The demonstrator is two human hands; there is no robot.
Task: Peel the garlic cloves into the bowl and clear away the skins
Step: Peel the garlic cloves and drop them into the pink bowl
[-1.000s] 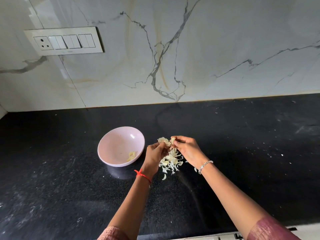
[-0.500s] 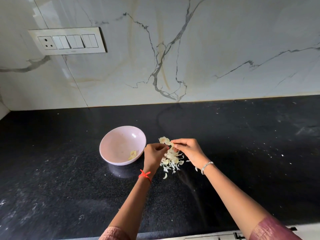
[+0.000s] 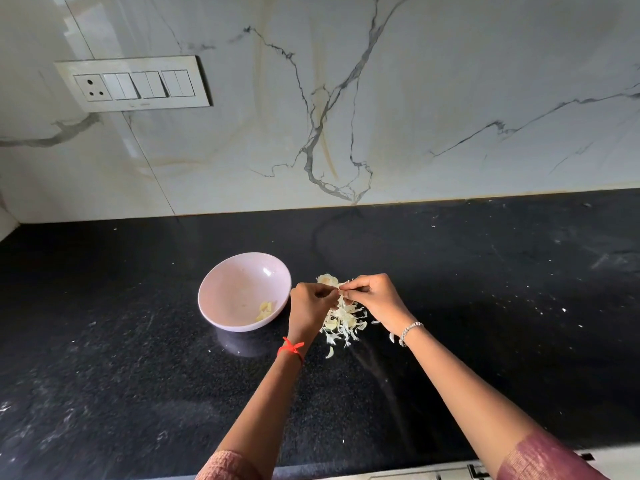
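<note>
A pale pink bowl stands on the black counter with a few peeled garlic cloves lying low on its right side. Just right of the bowl, my left hand and my right hand meet fingertip to fingertip, both pinching a small garlic clove that is mostly hidden by the fingers. Beneath the hands lies a loose pile of white garlic skins. More unpeeled garlic shows just behind the fingers.
The black stone counter runs wide on both sides and carries scattered white specks. A marble wall with a switch panel rises behind. A white edge shows at the bottom right.
Both hands have stayed over the skin pile, with the fingertips drawing closer together on the clove. The view has shifted slightly.
</note>
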